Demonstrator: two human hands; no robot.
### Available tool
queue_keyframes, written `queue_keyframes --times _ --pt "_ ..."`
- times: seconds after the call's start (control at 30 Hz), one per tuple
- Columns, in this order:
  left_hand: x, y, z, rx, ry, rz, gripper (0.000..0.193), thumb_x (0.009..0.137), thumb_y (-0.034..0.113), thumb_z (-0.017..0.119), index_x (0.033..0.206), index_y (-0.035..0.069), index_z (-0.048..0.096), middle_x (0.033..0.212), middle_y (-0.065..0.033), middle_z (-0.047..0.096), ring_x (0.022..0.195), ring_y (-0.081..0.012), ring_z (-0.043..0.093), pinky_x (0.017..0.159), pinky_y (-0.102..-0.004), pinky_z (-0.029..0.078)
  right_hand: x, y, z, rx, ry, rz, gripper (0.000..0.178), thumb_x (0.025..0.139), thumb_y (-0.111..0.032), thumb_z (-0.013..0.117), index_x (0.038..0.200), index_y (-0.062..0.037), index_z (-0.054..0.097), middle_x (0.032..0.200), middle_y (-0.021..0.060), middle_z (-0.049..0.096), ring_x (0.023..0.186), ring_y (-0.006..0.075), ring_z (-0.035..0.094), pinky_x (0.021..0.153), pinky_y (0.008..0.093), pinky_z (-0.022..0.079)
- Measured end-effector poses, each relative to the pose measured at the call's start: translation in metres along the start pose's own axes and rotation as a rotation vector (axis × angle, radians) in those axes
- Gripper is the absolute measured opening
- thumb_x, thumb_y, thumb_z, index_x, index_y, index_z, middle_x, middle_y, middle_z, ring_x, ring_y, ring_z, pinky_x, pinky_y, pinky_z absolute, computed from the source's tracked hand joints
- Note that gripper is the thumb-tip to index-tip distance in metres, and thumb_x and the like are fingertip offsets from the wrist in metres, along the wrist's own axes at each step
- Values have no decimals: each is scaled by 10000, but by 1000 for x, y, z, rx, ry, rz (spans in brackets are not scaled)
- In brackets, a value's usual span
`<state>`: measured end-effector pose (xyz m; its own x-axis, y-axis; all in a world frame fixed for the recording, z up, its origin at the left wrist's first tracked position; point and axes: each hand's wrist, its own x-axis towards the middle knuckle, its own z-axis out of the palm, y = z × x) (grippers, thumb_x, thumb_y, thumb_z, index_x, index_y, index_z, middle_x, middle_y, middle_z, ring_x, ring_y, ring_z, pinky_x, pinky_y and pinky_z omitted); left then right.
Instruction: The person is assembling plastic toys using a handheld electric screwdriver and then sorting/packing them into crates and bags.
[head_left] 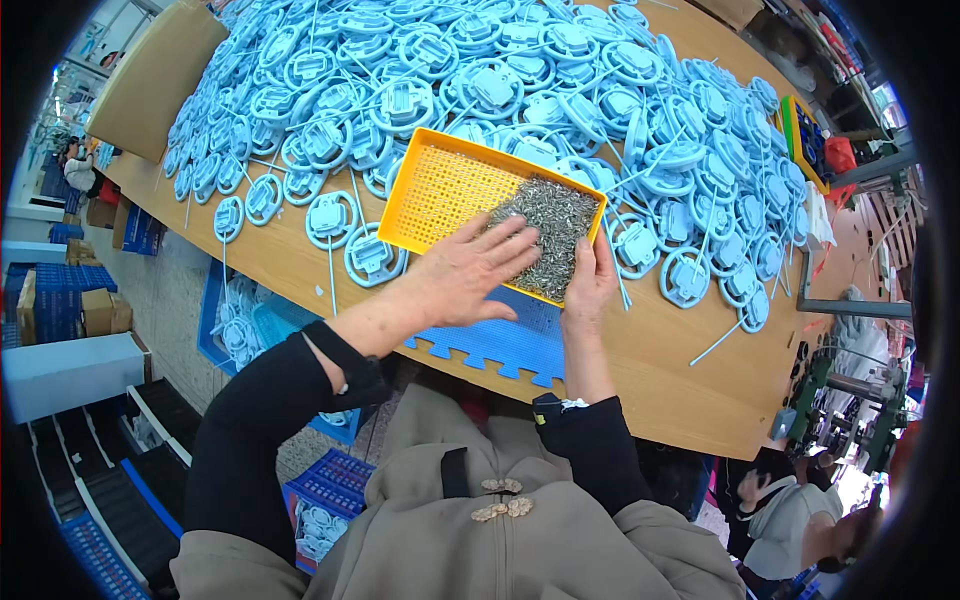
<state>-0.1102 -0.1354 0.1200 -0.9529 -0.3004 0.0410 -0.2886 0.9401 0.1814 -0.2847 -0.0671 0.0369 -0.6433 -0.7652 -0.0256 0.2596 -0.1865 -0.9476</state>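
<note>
Gripping the yellow tray [440, 190] at its near right corner with my right hand [588, 285], I have my left hand [468, 268] flat and ungrasping, fingertips over the small metal pieces [560, 215]. Light-blue ring-shaped parts [490, 88] heap beyond both hands; between my wrists lies a blue mat [500, 338].

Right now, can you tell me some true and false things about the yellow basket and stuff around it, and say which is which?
1. The right hand holds the yellow basket by its right end. True.
2. The small metal pieces are heaped at the basket's left end. False: the right end.
3. The left hand is a fist. False: it is open.
4. Light-blue round parts are piled beyond the basket. True.
5. The mat is red. False: blue.
</note>
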Motion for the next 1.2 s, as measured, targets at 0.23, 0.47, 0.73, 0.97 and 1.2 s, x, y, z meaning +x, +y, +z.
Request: queue_keyframes --times 0.23,0.47,0.73,0.97,1.2 --pt "-32 -31 2 119 -76 -289 843 762 557 598 1368 22 361 1422 -180 320 1332 -348 279 1107 -442 200 3 10 -13 -55 53 4 382 928 -90 513 1285 44 481 1144 60 593 964 84 533 837 213 424" --pt "-8 1 18 181 116 -724 941 733 628 590 1323 -73 374 1338 -319 329 1285 -444 291 1075 -548 154 10 2 -2 51 152 27 386 927 -76 501 1292 44 472 1137 66 595 961 89 545 838 223 433" --pt "38 72 11 -77 165 -715 831 777 597 558 1299 -37 432 1347 -296 340 1276 -484 266 1054 -596 143 10 25 -3 61 104 23 370 946 -108 475 1291 25 475 1122 67 602 945 97 553 824 252 459" --pt "-14 51 -39 -40 548 -622 655 816 333 635 1352 31 412 1436 -205 296 1363 -400 198 1078 -567 103 -12 22 -29 158 159 186 342 954 -134 467 1266 3 498 1086 44 607 915 100 573 796 252 470" --pt "-48 15 -48 -567 632 -733 505 961 217 420 1340 -105 329 1356 -268 381 1266 -385 380 1043 -386 302 -25 31 -13 273 83 273 363 953 -193 502 1267 -10 498 1106 23 594 974 85 541 847 241 439"
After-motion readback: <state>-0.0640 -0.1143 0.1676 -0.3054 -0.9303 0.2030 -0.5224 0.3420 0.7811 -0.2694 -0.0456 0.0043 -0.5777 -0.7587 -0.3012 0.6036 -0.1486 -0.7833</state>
